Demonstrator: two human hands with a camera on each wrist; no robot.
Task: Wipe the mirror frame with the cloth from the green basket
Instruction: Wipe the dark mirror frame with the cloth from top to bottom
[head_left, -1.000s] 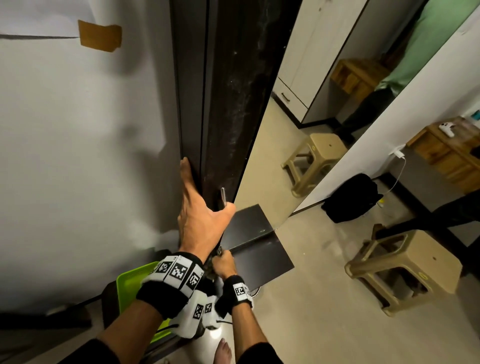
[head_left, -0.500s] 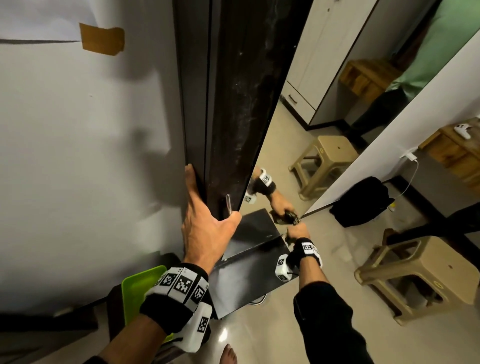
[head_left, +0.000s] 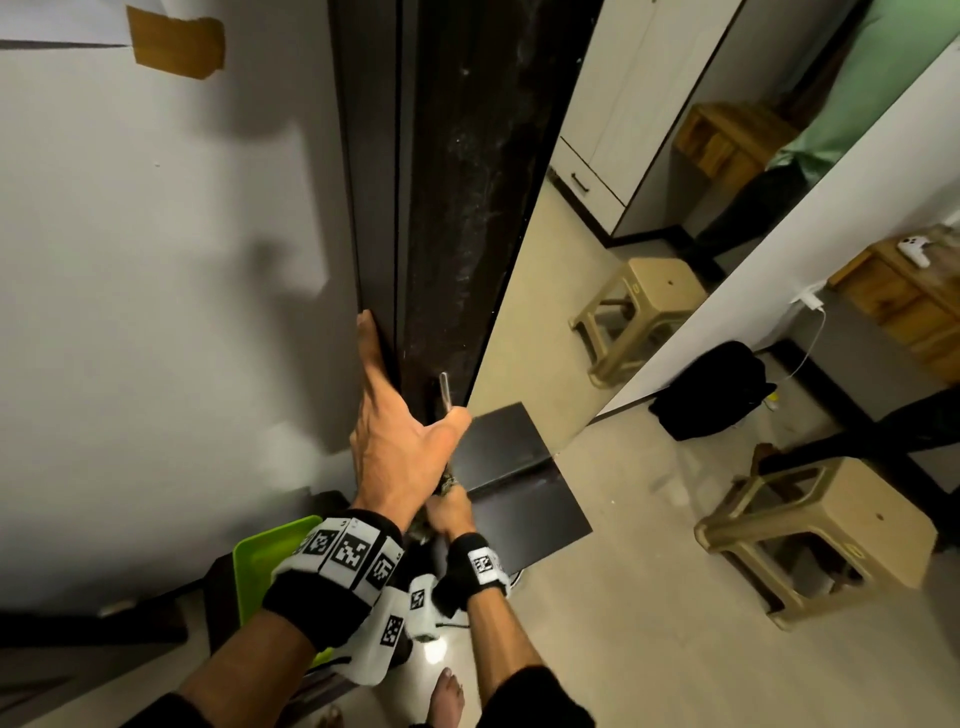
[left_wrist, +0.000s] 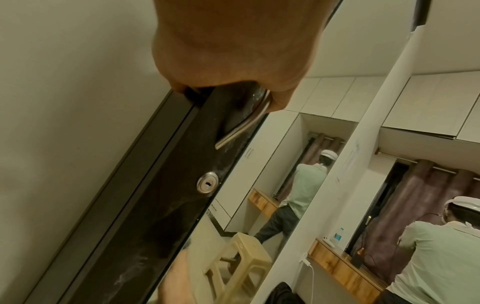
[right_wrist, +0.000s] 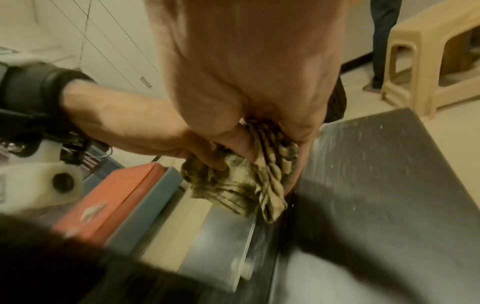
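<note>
Right hand (head_left: 451, 514) back, cloth (right_wrist: 241, 179) (crumpled), frame (head_left: 467, 208) dusty

The left hand (head_left: 400, 447) reaches upward, forefinger straight, thumb splayed wide, and clasps the edge of the mirror frame (head_left: 457, 208). Just below it the right hand (head_left: 449, 512) has its fingers curled round a bunched cloth (right_wrist: 249, 174) (thumb pressed into the folds). The left forearm (head_left: 244, 660) and right forearm (head_left: 498, 644) rise bare, close together.
</note>
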